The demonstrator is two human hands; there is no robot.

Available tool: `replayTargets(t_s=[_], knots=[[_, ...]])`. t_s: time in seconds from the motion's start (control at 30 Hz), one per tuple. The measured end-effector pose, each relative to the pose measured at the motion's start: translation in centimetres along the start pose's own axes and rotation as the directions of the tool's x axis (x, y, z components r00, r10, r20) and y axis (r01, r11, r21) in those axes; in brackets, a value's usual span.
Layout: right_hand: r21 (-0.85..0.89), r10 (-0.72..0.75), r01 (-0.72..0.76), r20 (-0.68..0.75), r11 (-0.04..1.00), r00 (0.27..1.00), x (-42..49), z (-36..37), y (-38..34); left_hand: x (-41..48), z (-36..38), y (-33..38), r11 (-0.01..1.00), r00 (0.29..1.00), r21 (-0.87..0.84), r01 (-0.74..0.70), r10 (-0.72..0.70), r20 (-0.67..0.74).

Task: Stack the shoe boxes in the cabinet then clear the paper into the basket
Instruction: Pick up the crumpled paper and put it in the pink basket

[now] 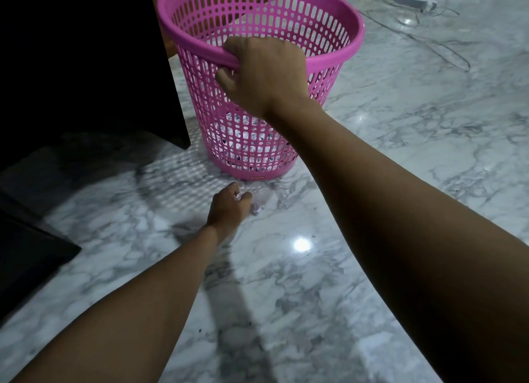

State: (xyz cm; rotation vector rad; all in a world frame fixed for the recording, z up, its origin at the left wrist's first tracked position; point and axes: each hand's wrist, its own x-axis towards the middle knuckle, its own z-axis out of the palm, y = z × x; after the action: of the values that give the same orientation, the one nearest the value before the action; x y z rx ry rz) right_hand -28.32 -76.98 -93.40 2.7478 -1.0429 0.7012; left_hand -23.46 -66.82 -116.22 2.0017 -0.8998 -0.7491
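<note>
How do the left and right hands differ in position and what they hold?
The right hand grips the pink basket rim, raised; the left hand is down at the marble floor. The right hand wraps a thick rim; the left hand's fingers curl on crumpled paper. Both are bare, palm down.

Cut by the top edge: far rim of the basket (343,53). Hidden inside it: fingertips of the right grip (263,70). Mostly covered by the left grip (227,208): paper scrap (255,208). Too dark to read: cabinet (86,68), left.
</note>
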Motion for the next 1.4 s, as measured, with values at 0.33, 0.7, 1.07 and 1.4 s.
replayTargets(t_s=[0.33, 0.7, 1.07, 1.4], knots=[[0.003, 0.008, -0.008, 0.023, 1.000, 1.000, 0.1, 0.1, 0.0, 1.2, -2.1, -0.9, 0.986, 0.981, 0.168, 0.011, -0.043, 0.188], [-0.004, -0.005, 0.005, 0.015, 1.000, 1.000, 0.2, 0.1, 0.1, -0.1, -0.8, -2.7, 0.818, 0.936, 0.474, -0.326, 0.208, 0.284], [-0.001, -0.007, 0.007, 0.009, 1.000, 1.000, 0.1, 0.1, 0.2, 1.0, -0.2, -1.0, 0.975, 0.955, 0.162, -0.151, 0.101, 0.280], [0.006, -0.020, 0.020, -0.003, 1.000, 1.000, 0.2, 0.1, 0.2, 0.6, 1.6, -2.7, 0.942, 0.959, 0.222, -0.252, 0.212, 0.188]])
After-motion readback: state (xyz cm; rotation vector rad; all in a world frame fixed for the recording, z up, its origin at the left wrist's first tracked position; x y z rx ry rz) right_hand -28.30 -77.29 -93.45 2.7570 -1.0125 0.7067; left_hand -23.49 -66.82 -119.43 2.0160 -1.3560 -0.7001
